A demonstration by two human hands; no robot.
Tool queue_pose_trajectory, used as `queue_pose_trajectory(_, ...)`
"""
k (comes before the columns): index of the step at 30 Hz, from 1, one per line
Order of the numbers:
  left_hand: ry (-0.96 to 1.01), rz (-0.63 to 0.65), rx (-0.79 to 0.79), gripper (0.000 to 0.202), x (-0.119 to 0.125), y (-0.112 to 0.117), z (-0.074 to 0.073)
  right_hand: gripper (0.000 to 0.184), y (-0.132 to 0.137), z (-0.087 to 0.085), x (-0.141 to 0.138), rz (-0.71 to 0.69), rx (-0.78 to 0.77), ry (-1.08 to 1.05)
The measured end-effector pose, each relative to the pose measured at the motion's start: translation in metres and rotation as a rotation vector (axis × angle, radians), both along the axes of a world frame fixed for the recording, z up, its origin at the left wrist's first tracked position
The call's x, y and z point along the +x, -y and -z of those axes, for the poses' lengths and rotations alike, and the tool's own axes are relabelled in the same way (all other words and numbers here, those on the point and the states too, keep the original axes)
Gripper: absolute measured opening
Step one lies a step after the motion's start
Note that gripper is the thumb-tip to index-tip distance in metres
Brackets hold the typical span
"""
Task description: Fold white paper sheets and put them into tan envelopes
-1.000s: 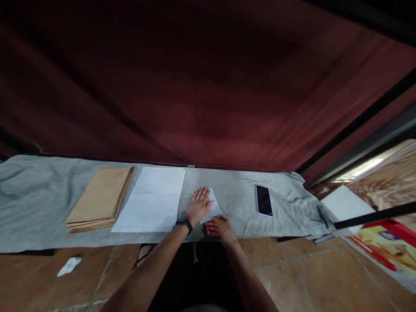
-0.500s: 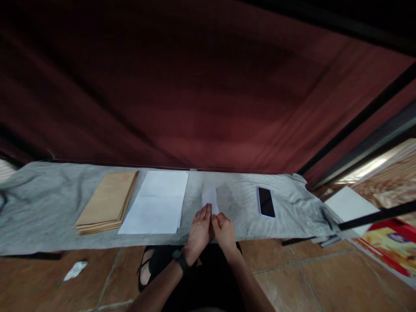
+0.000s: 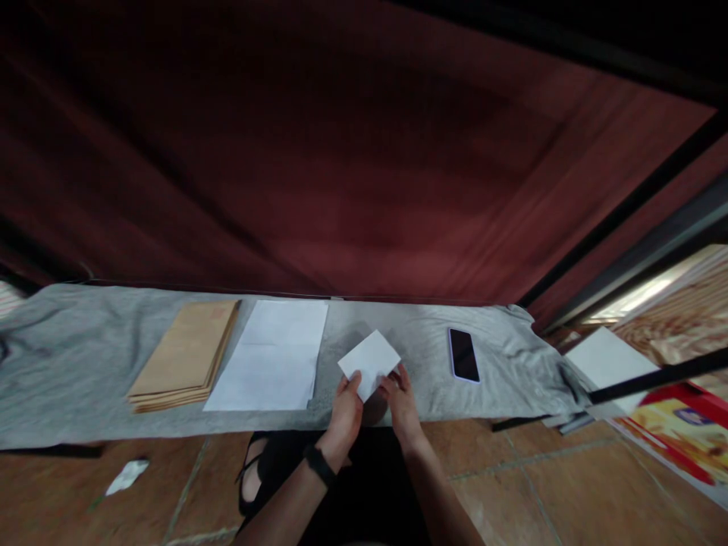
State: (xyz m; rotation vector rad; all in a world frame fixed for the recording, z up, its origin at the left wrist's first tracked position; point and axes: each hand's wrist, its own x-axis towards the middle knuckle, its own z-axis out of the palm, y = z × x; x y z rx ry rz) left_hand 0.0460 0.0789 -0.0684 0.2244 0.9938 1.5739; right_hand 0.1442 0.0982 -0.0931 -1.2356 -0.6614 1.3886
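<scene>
A small folded white paper (image 3: 371,359) is held between my two hands, tilted so one corner points away from me. My left hand (image 3: 346,406) grips its near left edge, the thumb lying on top. With fingers curled, my right hand (image 3: 401,400) pinches the near right edge. Left of the hands lies a stack of white paper sheets (image 3: 270,360) with a faint crease across the top one. Beyond that sits a pile of brown envelopes (image 3: 185,349).
A grey cloth (image 3: 409,322) covers the narrow table. To the right lies a phone (image 3: 464,356) in a light purple case. A dark red curtain (image 3: 353,174) hangs behind. On the tiled floor are a scrap of white paper (image 3: 127,477) and a red-yellow box (image 3: 682,428).
The paper was narrow and pressed under both hands on the cloth. Now it is held up, turned to show a wider face, with my hands apart at its two sides.
</scene>
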Motion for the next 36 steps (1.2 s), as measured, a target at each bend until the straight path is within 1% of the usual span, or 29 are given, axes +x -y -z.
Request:
queue_pose_trajectory(2,-0.011,-0.002,0.006,0.043,-0.006,-0.001,0.001,0.059,-0.006,-0.004,0.000,-0.014,0.035,-0.046)
queue_pose_trajectory(3,-0.028,0.005,0.002,0.043,-0.011,-0.002,0.002,0.054,-0.009,-0.007,0.000,-0.032,0.057,-0.018)
queue_pose_trajectory(6,-0.137,-0.011,-0.040,0.042,-0.028,-0.007,0.007,0.034,-0.021,-0.010,0.003,-0.086,0.124,0.171)
queue_pose_trajectory(8,-0.289,-0.061,-0.058,0.043,-0.040,-0.010,0.013,0.025,-0.029,-0.009,0.008,-0.115,0.150,0.266)
queue_pose_trajectory(10,-0.495,-0.058,-0.065,0.041,-0.051,-0.014,0.018,0.024,-0.035,-0.005,0.013,-0.134,0.152,0.293)
queue_pose_trajectory(12,-0.713,0.028,-0.073,0.036,-0.058,-0.017,0.022,0.025,-0.039,-0.001,0.018,-0.161,0.171,0.378)
queue_pose_trajectory(13,-0.818,0.088,-0.085,0.035,-0.060,-0.018,0.023,0.026,-0.041,0.001,0.019,-0.167,0.192,0.458)
queue_pose_trajectory(15,-1.013,0.198,-0.113,0.036,-0.061,-0.018,0.025,0.032,-0.041,0.005,0.021,-0.143,0.266,0.686)
queue_pose_trajectory(17,-1.172,0.275,-0.139,0.040,-0.060,-0.017,0.025,0.039,-0.038,0.009,0.018,-0.104,0.370,0.931)
queue_pose_trajectory(18,-1.234,0.304,-0.148,0.042,-0.059,-0.016,0.024,0.042,-0.036,0.011,0.016,-0.111,0.428,1.034)
queue_pose_trajectory(19,-1.287,0.329,-0.156,0.044,-0.058,-0.016,0.023,0.044,-0.032,0.013,0.012,-0.148,0.491,1.124)
queue_pose_trajectory(20,-1.332,0.353,-0.165,0.045,-0.057,-0.016,0.022,0.045,-0.028,0.016,0.008,-0.216,0.556,1.201)
queue_pose_trajectory(23,-1.441,0.426,-0.205,0.049,-0.057,-0.016,0.018,0.046,-0.018,0.023,-0.003,-0.457,0.701,1.383)
queue_pose_trajectory(25,-1.492,0.474,-0.228,0.052,-0.057,-0.017,0.015,0.048,-0.017,0.026,-0.007,-0.539,0.734,1.467)
queue_pose_trajectory(28,-1.538,0.521,-0.251,0.051,-0.057,-0.018,0.013,0.049,-0.025,0.029,-0.006,-0.552,0.723,1.523)
queue_pose_trajectory(31,-1.561,0.539,-0.274,0.047,-0.058,-0.018,0.013,0.050,-0.041,0.030,-0.001,-0.531,0.697,1.535)
queue_pose_trajectory(36,-1.501,0.519,-0.260,0.048,-0.061,-0.019,0.018,0.051,-0.070,0.032,0.006,-0.436,0.642,1.538)
